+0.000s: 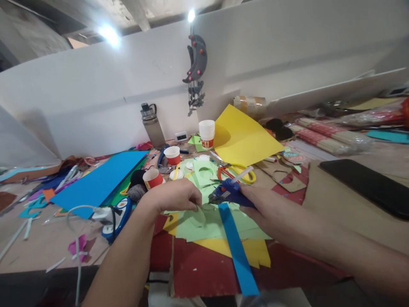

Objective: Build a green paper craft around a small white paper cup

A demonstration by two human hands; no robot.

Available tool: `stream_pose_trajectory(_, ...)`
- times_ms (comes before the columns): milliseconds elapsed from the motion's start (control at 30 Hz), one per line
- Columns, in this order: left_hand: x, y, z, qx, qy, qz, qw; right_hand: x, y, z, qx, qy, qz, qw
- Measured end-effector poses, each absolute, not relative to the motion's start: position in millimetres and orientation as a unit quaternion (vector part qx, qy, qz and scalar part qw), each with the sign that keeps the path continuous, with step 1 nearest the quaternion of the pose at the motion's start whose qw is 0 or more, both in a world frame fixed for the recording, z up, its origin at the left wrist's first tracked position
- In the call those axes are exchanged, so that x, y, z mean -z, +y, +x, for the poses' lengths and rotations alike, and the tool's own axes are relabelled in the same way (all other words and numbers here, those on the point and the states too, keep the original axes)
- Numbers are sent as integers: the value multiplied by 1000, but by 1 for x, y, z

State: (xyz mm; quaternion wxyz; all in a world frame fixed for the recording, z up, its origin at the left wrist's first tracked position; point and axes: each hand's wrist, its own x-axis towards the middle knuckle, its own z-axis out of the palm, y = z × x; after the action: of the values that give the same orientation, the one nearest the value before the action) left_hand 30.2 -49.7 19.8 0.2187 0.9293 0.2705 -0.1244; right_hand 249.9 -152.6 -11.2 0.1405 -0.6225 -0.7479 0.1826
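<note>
My right hand (pixel 258 202) is wrapped round a blue hot glue gun (pixel 234 194), whose white glue stick (pixel 243 174) juts out at the top. The gun's nozzle points left, toward my left hand (pixel 180 194). Between the thumb and fingers of that hand is a curved light green paper piece (pixel 198 217), partly hidden by the fingers. Below both hands lie light green paper sheets (pixel 220 226) over yellow paper (pixel 255 253). A blue paper strip (pixel 238 251) crosses them and hangs over the table's front edge.
Behind the hands stand a red-and-white paper cup (pixel 172 156), a tipped one (pixel 152 178) and a cup stack (pixel 207 133). Yellow-handled scissors (pixel 247 174) lie near the glue gun. A power strip (pixel 118 219) with a cable sits left; a black phone (pixel 367 183) lies right. A bottle (pixel 152 125) stands behind.
</note>
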Motion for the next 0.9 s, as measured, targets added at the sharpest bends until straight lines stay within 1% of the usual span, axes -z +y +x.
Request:
stream_pose_trajectory(233, -17, -49, 31, 129, 271, 928, 222, 15, -152, 247, -202, -754, -603, 164)
stream_pose_trajectory(400, -16, -49, 31, 129, 270, 926, 231, 19, -138, 241, -192, -753, -601, 186)
stream_pose_trajectory(567, -17, -49, 30, 129, 276, 922, 239, 17, -140, 247, -168, -727, -644, 169)
stream_pose_trajectory(700, -16, -48, 29, 135, 292, 915, 243, 18, -151, 254, -189, -727, -636, 177)
stream_pose_trajectory(767, -16, -48, 28, 135, 299, 913, 243, 16, -156, 256, -213, -720, -629, 201)
stream_pose_trajectory(900, -19, -46, 28, 129, 293, 915, 247, 6, -163, 270, -284, -679, -611, 292)
